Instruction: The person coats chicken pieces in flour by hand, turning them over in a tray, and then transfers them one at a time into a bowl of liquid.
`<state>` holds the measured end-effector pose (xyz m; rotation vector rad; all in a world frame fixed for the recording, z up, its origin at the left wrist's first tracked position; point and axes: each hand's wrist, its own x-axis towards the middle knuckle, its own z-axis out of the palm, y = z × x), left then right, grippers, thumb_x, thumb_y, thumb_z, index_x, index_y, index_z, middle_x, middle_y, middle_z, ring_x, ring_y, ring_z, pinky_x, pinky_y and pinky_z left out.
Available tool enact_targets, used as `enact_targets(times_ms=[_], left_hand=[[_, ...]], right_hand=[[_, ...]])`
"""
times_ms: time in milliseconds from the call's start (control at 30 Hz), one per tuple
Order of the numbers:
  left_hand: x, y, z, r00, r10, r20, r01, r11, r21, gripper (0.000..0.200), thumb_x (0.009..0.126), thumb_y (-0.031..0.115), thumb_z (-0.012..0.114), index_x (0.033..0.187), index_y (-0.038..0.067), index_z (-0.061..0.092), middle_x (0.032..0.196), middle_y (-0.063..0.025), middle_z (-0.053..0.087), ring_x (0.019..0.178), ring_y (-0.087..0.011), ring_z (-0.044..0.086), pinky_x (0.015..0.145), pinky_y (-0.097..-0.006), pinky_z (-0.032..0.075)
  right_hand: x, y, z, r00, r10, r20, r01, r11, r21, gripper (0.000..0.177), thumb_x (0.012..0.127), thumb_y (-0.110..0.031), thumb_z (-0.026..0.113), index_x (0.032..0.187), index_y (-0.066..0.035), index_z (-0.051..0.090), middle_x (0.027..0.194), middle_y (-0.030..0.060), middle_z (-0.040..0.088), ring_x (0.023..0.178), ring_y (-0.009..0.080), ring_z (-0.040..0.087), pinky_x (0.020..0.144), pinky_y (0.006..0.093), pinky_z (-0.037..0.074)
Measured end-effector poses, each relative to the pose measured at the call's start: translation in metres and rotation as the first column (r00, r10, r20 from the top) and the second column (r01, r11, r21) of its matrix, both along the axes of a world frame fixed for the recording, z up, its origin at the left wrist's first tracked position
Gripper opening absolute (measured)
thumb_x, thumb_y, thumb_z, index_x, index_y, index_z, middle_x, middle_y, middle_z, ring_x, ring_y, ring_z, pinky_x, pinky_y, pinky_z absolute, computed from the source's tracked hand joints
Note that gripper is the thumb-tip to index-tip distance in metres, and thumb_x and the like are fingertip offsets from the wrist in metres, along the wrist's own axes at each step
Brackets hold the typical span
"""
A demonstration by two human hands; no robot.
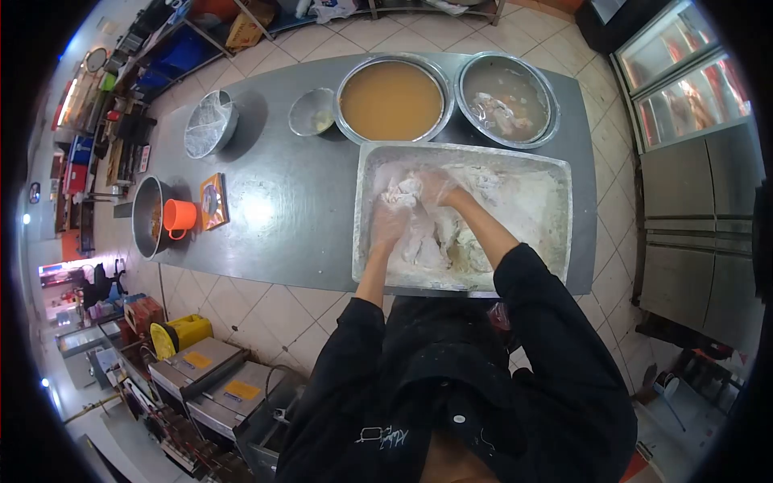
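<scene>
At the near left corner of the table (274, 258), an orange mug (179, 215) is between a metal bowl (142, 212) and a flat orange item (213, 201). A film-covered bowl (212, 129) stands toward the far left corner.

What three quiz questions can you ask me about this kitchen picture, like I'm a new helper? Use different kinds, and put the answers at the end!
1. True or false: the left hand and the right hand are both in the big powdery tray.
2. What colour is the mug? A) green B) blue C) orange
3. Put these in order from left to right in the picture: basin of brownish liquid, mug, small see-through bowl.

Key:
1. True.
2. C, orange.
3. Mug, small see-through bowl, basin of brownish liquid.
</scene>
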<state>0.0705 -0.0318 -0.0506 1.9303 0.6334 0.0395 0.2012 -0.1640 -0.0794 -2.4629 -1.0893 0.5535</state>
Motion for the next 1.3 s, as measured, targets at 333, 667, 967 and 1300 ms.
enact_targets(times_ms=[333,667,967,1300], left_hand=[[-0.012,0.003,-0.035,0.955,-0.256,-0.153,0.297,0.859,0.417,0.044,0.078,0.034,0.057,0.102,-0.003,0.057,0.091,-0.0277,0.062,0.089,-0.0425,0.061,0.075,-0.0483,0.048],[-0.013,-0.019,0.022,0.852,-0.277,-0.444,0.433,0.849,0.302,0.040,0.079,0.034,0.061,0.093,-0.003,0.065,0.091,-0.0247,0.065,0.085,-0.0337,0.065,0.074,-0.0439,0.050],[-0.008,-0.027,0.056,0.961,-0.230,0.155,0.275,0.856,-0.438,0.055,0.072,0.014,0.069,0.122,0.000,0.050,0.108,-0.0105,0.061,0.096,-0.0177,0.059,0.083,-0.0315,0.048],[0.004,-0.093,0.082,0.906,-0.326,0.268,0.419,0.616,-0.666,0.046,0.086,0.014,0.054,0.128,-0.001,0.042,0.122,-0.0117,0.054,0.110,-0.0214,0.052,0.094,-0.0329,0.041]], right_hand=[[-0.031,0.015,0.030,0.972,0.155,0.178,-0.152,0.988,-0.029,0.034,0.077,-0.029,0.054,0.089,0.002,0.061,0.090,0.0260,0.062,0.086,0.0396,0.059,0.080,0.0445,0.046],[-0.028,0.023,0.058,0.976,-0.023,-0.218,0.021,1.000,-0.011,0.030,0.078,-0.023,0.054,0.095,0.001,0.056,0.093,0.0237,0.060,0.088,0.0397,0.058,0.079,0.0457,0.045],[-0.083,-0.062,0.116,0.646,-0.570,-0.508,0.726,0.665,0.178,0.045,0.082,-0.013,0.051,0.126,-0.002,0.048,0.113,0.0190,0.058,0.107,0.0310,0.054,0.093,0.0374,0.041],[-0.093,-0.162,0.115,0.192,-0.130,-0.973,0.968,0.189,0.166,0.040,0.083,-0.011,0.058,0.121,0.000,0.052,0.114,0.0119,0.058,0.105,0.0218,0.056,0.092,0.0365,0.043]])
